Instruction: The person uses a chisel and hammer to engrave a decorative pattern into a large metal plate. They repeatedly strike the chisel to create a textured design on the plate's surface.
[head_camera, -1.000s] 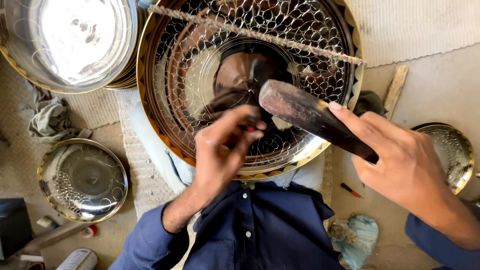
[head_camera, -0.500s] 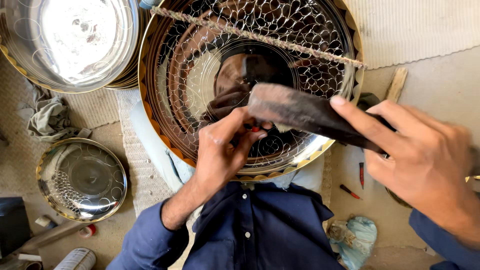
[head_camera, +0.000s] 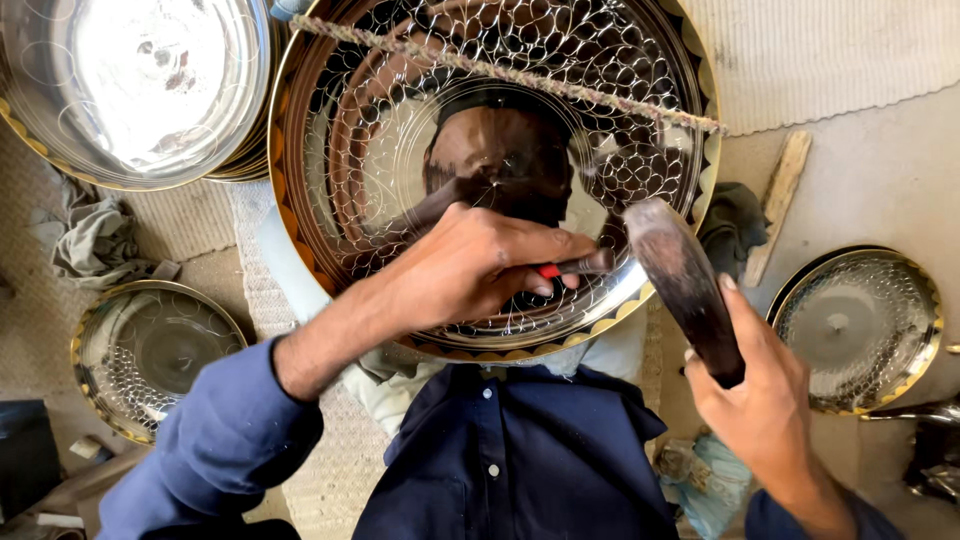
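Left hand (head_camera: 470, 275) grips a red-handled punch (head_camera: 570, 268) against the large brass tray (head_camera: 690, 60) on the lap; right hand (head_camera: 765, 400) clasps a dark mallet (head_camera: 685, 285); netted chasing covers most of it, centre bare

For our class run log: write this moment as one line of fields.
left hand: grips red-handled punch on large engraved tray | right hand: holds dark mallet beside punch | small trays either side

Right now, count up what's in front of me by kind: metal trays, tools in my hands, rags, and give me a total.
Round metal trays: 4, namely big engraved tray, plain tray, left small tray, right small tray
Hand tools: 2, namely red-handled punch, dark mallet
Rags: 3, namely
Total: 9
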